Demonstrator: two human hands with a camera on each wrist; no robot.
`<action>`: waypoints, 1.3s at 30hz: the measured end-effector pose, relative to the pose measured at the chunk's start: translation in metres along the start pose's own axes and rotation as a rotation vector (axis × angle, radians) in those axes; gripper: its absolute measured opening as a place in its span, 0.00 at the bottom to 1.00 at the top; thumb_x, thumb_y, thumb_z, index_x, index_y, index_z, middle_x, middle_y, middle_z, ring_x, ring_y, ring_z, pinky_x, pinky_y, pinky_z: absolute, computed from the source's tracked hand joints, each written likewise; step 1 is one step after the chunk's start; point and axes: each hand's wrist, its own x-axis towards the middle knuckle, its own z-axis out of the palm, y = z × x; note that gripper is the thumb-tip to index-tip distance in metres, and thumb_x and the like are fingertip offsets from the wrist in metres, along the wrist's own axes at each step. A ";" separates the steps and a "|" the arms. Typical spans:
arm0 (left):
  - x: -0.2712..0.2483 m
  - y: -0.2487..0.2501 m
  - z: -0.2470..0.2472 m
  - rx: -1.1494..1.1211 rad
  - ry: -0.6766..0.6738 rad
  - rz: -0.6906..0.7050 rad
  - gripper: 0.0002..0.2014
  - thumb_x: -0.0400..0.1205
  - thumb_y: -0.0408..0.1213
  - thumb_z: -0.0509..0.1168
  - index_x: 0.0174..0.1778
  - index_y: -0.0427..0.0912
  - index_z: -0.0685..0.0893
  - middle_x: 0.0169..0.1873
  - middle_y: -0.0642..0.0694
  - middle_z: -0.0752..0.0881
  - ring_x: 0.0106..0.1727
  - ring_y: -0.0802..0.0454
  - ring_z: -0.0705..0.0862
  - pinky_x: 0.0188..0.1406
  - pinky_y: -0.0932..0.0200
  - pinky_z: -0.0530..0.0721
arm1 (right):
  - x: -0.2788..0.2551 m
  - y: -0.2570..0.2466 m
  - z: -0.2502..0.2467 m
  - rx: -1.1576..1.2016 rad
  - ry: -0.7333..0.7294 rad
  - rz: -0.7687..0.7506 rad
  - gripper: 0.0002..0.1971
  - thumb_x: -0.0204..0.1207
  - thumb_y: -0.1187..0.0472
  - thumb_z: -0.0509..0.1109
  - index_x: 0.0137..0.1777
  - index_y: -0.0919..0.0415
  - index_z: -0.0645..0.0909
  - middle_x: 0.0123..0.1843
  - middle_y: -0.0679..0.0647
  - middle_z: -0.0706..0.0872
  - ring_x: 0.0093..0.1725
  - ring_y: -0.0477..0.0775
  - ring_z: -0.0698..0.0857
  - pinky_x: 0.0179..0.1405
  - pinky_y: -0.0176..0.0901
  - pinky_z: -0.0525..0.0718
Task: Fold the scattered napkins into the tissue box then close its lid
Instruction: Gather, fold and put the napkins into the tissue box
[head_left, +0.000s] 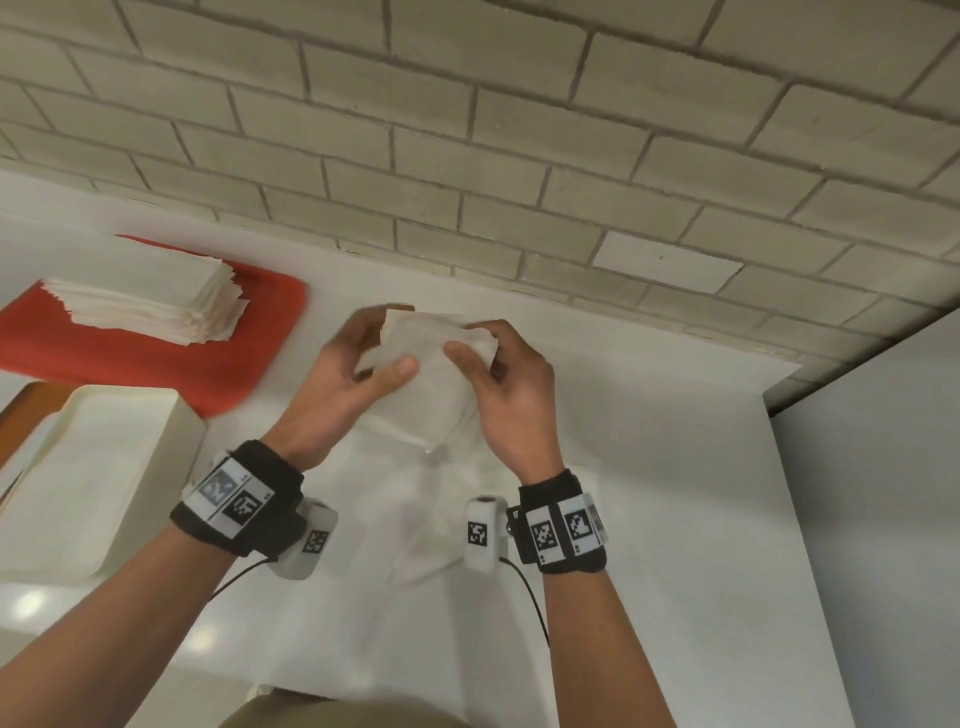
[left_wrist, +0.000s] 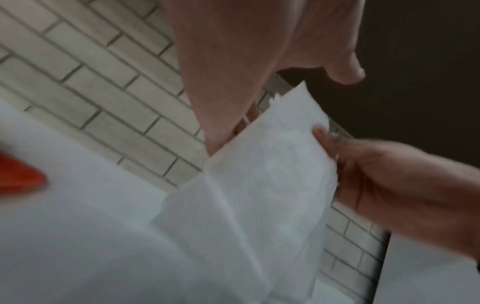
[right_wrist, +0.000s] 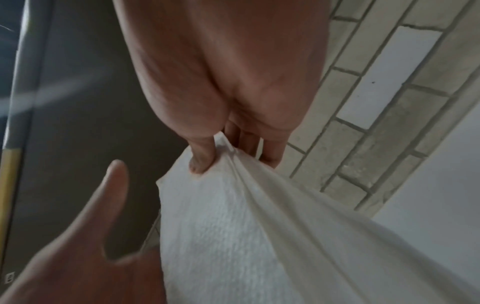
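Both hands hold up a white napkin (head_left: 426, 387) above the white table (head_left: 649, 467). My right hand (head_left: 467, 343) pinches its upper right corner, thumb (right_wrist: 200, 164) in front and fingers behind. My left hand (head_left: 389, 338) has its fingers behind the napkin's left edge; its thumb (left_wrist: 348, 72) stands off the paper. The napkin (left_wrist: 259, 185) hangs down creased. More loose napkins (head_left: 431, 519) lie on the table below the hands. The cream tissue box (head_left: 98, 467) stands open at the left, with white paper inside.
A red tray (head_left: 156, 364) at the back left carries a thick stack of flat napkins (head_left: 145, 296). A brick wall (head_left: 519, 156) runs behind the table. The table's right edge (head_left: 774, 441) meets a grey surface.
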 end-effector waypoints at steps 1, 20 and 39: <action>-0.003 -0.009 0.004 -0.038 -0.045 -0.045 0.28 0.84 0.51 0.76 0.78 0.46 0.80 0.70 0.46 0.90 0.74 0.46 0.87 0.71 0.44 0.87 | 0.002 -0.003 -0.001 -0.001 -0.014 -0.001 0.09 0.87 0.50 0.78 0.59 0.55 0.88 0.39 0.39 0.91 0.37 0.42 0.88 0.41 0.40 0.83; -0.036 -0.209 0.038 -0.326 0.234 -1.028 0.52 0.69 0.73 0.77 0.80 0.39 0.79 0.71 0.35 0.88 0.70 0.29 0.88 0.71 0.33 0.85 | -0.115 0.109 0.052 -0.174 -0.268 0.694 0.09 0.89 0.51 0.70 0.64 0.50 0.77 0.54 0.49 0.89 0.45 0.46 0.89 0.43 0.40 0.89; -0.071 -0.167 0.026 -0.328 0.030 -0.842 0.41 0.80 0.17 0.73 0.82 0.56 0.69 0.71 0.40 0.82 0.68 0.33 0.86 0.56 0.31 0.91 | -0.053 0.152 -0.045 -0.786 -0.458 0.310 0.40 0.76 0.49 0.82 0.85 0.52 0.68 0.80 0.58 0.77 0.77 0.65 0.76 0.75 0.63 0.79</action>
